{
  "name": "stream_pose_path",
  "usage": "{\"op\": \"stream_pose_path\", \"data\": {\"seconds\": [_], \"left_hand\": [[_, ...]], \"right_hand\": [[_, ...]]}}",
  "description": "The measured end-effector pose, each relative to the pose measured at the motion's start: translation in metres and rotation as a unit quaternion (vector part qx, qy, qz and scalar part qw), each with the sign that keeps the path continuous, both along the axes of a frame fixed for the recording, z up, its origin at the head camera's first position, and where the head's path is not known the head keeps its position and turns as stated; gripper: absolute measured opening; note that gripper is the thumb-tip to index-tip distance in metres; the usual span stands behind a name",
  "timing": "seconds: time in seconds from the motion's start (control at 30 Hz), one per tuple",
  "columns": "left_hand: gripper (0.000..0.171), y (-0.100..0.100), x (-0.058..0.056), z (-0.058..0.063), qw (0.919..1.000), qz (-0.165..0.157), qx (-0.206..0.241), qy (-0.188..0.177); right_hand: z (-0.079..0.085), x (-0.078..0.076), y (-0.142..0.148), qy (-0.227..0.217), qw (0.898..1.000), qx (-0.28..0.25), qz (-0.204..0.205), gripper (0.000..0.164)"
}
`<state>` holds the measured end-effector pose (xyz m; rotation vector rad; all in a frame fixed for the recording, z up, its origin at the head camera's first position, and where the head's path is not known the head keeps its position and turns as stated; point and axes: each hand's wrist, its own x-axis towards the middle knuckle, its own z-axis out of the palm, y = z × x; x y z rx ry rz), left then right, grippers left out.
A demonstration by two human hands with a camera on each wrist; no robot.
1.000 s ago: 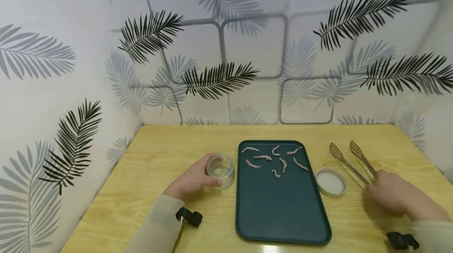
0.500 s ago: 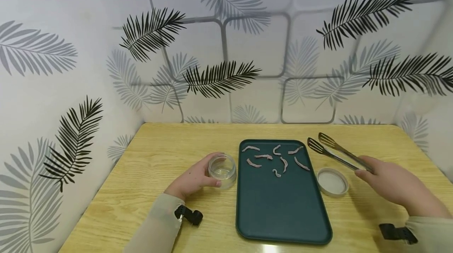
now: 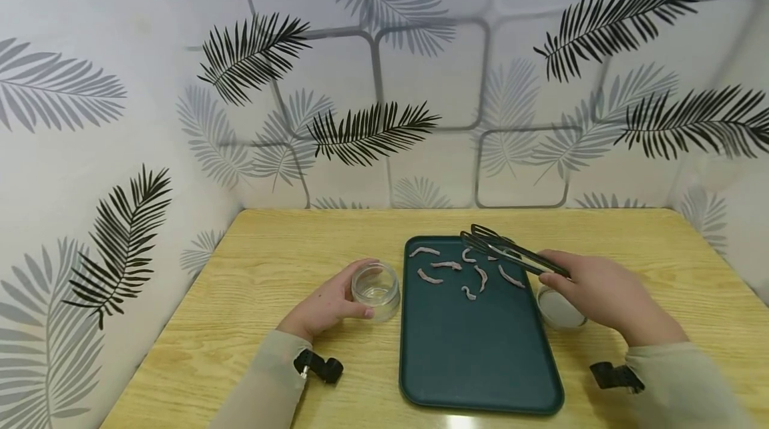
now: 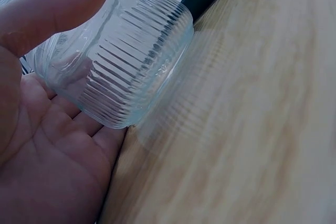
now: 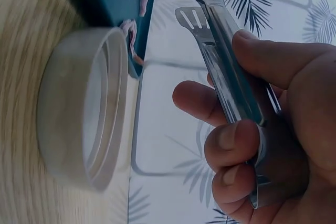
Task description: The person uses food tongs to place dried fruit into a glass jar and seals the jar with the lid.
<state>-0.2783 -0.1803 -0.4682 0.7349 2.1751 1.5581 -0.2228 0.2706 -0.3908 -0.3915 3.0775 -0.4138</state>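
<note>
In the head view my left hand (image 3: 327,302) holds a clear glass jar (image 3: 384,303) by its side, left of the dark green tray (image 3: 477,355). The left wrist view shows the ribbed glass (image 4: 121,59) between thumb and fingers, its base close over the wood. My right hand (image 3: 607,292) grips metal tongs (image 5: 236,77) with slotted tips, fingers curled round the handle end. The tongs' tips hang over the tray's far end, overlapping some of the small, curved pinkish strips (image 3: 446,265) lying there. Nothing shows between the tips.
A round whitish lid (image 3: 559,310) lies hollow side up beside the tray's right edge, partly hidden by my right hand. Under everything is a light wooden table (image 3: 288,242), with a leaf-patterned wall (image 3: 420,169) behind it.
My right hand has carried the tongs leftward from the table's right side to above the tray, and their two arms have come closer together. The left hand and jar stay put.
</note>
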Motion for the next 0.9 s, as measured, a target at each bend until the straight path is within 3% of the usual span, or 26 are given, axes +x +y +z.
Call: {"op": "stream_pose_path", "data": {"seconds": [0.27,0.57,0.9], "left_hand": [[0.086,0.001,-0.001,0.0,0.9999,-0.007,0.01,0.002],[0.086,0.002,0.001,0.001,0.9998,-0.008,0.015,-0.009],[0.086,0.001,0.0,0.0,0.9998,-0.008,0.011,-0.013]], "right_hand": [[-0.001,-0.011,-0.026,0.02,1.0,-0.016,0.016,0.052],[-0.01,-0.019,-0.038,0.047,0.997,0.013,0.055,0.049],[-0.007,-0.028,-0.048,0.039,0.995,0.03,0.085,0.045]]}}
